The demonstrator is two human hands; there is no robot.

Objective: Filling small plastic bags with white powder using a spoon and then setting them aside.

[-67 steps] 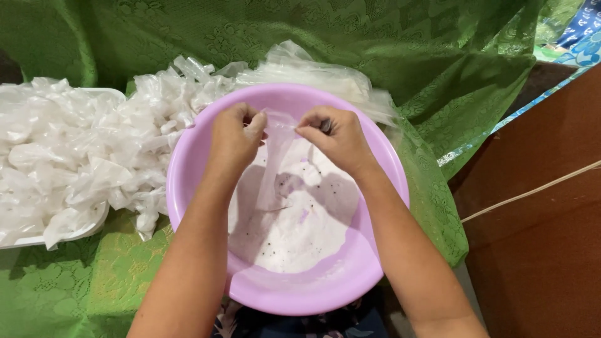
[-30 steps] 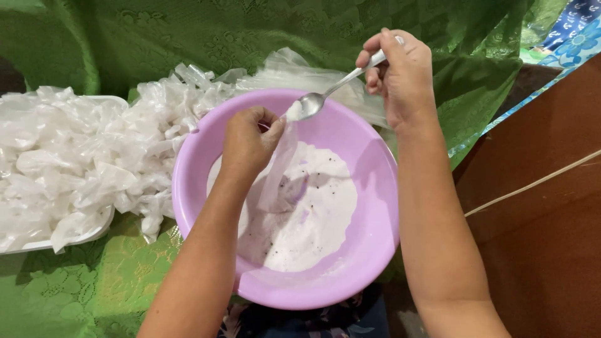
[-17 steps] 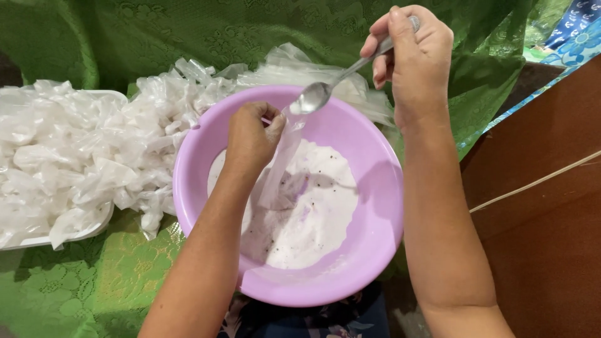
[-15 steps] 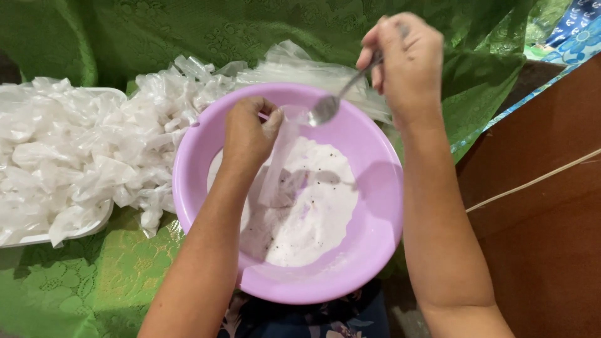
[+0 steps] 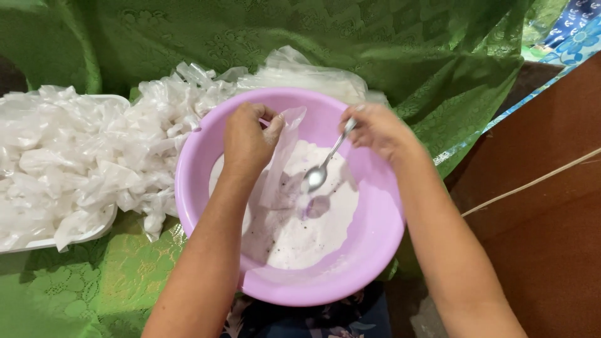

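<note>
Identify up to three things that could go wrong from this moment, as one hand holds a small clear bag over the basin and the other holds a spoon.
1. The left hand pinches the limp clear bag at one edge only; its mouth may fold shut.
2. The spoon in the right hand hangs above the pale mixture; drips could miss the bag.
3. The purple basin seems to overhang the green cloth; a push might tip it.

Single head-worn view, aimed steeply downward from above, close range, purple basin (image 5: 375, 263) centred, both forearms entered from bottom edge, green cloth (image 5: 375, 44) filled across top
</note>
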